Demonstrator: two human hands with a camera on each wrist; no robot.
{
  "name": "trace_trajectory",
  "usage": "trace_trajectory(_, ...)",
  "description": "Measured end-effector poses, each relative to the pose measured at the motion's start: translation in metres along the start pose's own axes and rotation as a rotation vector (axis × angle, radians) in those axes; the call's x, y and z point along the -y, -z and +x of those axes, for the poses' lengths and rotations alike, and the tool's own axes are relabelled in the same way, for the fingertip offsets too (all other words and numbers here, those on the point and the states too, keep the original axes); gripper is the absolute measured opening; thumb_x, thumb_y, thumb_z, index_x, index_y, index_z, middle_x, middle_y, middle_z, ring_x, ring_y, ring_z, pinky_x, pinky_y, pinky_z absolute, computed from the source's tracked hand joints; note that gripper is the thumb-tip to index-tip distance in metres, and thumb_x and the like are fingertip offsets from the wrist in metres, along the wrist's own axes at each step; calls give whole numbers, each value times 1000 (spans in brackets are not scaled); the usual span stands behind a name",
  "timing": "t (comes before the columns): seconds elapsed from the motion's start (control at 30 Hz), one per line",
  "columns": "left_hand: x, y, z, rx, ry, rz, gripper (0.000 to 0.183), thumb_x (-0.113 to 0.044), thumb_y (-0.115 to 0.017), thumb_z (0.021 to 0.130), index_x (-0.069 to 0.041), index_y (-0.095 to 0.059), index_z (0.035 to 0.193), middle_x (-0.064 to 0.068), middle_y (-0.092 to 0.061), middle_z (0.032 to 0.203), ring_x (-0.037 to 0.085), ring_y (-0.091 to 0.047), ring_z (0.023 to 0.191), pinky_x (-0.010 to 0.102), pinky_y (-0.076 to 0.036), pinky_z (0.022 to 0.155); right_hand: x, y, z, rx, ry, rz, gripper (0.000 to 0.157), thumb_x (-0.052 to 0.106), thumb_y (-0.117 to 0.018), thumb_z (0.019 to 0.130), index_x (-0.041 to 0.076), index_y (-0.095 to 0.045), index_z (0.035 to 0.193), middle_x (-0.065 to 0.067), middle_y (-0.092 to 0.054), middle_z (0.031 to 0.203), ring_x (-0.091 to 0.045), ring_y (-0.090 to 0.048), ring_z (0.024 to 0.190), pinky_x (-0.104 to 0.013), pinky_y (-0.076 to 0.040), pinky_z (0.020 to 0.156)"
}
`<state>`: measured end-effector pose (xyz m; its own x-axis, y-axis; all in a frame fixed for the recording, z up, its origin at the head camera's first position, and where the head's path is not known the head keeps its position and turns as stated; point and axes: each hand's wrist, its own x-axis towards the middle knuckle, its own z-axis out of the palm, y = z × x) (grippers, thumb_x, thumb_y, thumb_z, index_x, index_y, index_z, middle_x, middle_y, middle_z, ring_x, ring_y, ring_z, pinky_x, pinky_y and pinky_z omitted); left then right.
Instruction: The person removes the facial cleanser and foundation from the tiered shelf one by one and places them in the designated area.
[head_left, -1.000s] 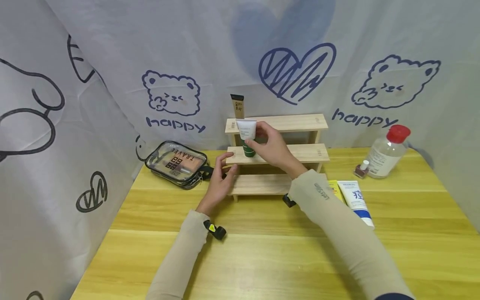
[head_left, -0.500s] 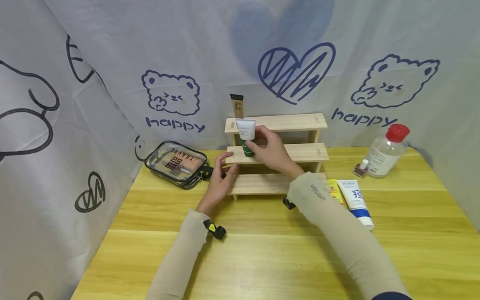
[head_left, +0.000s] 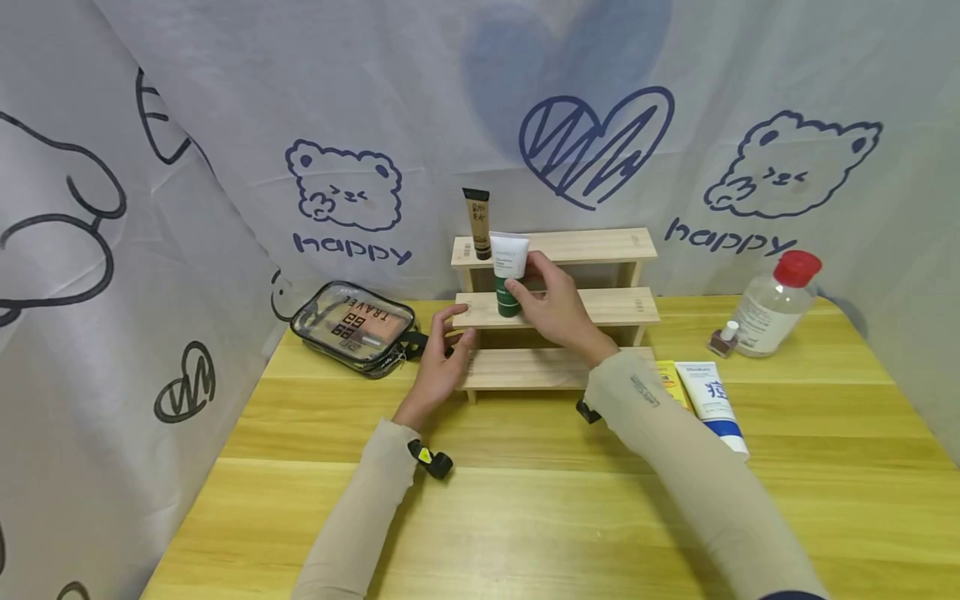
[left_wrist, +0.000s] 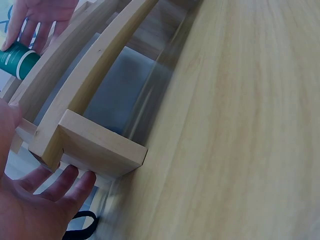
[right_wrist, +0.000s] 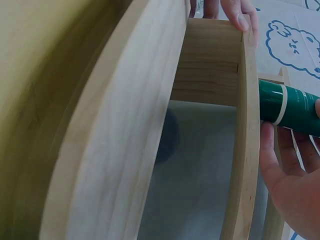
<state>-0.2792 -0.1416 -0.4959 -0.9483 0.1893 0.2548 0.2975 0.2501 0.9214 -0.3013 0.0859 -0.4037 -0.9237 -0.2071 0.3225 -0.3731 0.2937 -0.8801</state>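
Observation:
My right hand (head_left: pixel 558 308) holds a white and green squeeze tube (head_left: pixel 510 265) upright on its cap, over the left part of the middle shelf of a three-tier wooden rack (head_left: pixel 600 307). In the right wrist view the tube's green lower part (right_wrist: pixel 292 106) lies close to the shelf board; I cannot tell whether it touches. My left hand (head_left: pixel 442 358) grips the rack's left end, thumb at the front and fingers round the side. Those fingers (left_wrist: pixel 75 192) show beside the lowest tier's end panel. A gold tube with a black end (head_left: pixel 477 223) stands on the top shelf's left end.
Left of the rack lies a clear travel pouch (head_left: pixel 356 329). To the right lie a white and blue tube (head_left: pixel 708 400) and a yellow packet (head_left: pixel 670 379), partly behind the right sleeve. Behind them stand a nail polish bottle (head_left: pixel 723 337) and a red-capped bottle (head_left: pixel 772 308).
My right hand has shifted the white and green tube slightly right along the middle shelf, uncovering the gold tube's lower end. The left hand stays in place.

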Motion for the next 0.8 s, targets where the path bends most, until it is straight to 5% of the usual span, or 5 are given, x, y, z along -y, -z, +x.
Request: trace_trajectory(0.8,-2,-2,-1,-14,10,-12,47,-23,-55,116,-22,-41,161,23,-49,150,47,-60,137,59,-50,111,2,31,-33,-1,9,-49,40,19,-66,111,5,-57,148,-19,-70,132,-32,-67,126,-45,-63,96)
